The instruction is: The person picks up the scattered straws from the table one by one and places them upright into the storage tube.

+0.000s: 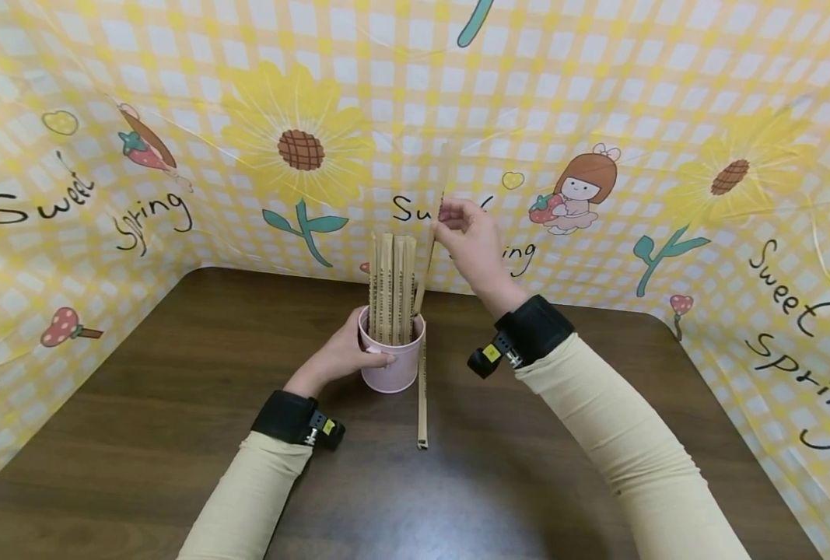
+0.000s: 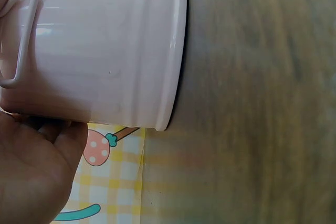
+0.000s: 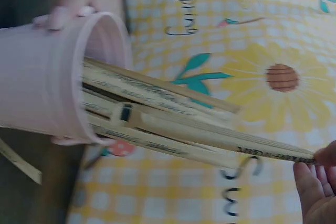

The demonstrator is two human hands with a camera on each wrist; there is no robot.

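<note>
A pale pink bucket [image 1: 390, 369] stands upright on the table, holding several long, slim sticks [image 1: 393, 288] in printed tan paper sleeves. My left hand [image 1: 348, 346] grips the bucket from its left side, the thumb across the front. In the left wrist view the bucket's wire handle [image 2: 25, 40] shows. Up to the right, my right hand [image 1: 472, 237] pinches the upper end of one paper-wrapped stick [image 3: 220, 137], which slants down toward the bucket's mouth. Its lower end is near the right rim, apparently above the opening.
Another wrapped stick [image 1: 423, 404] lies on the dark wooden table [image 1: 358, 482], just right of the bucket. A yellow checked cloth [image 1: 415, 93] with printed flowers and words hangs behind the table and at both sides.
</note>
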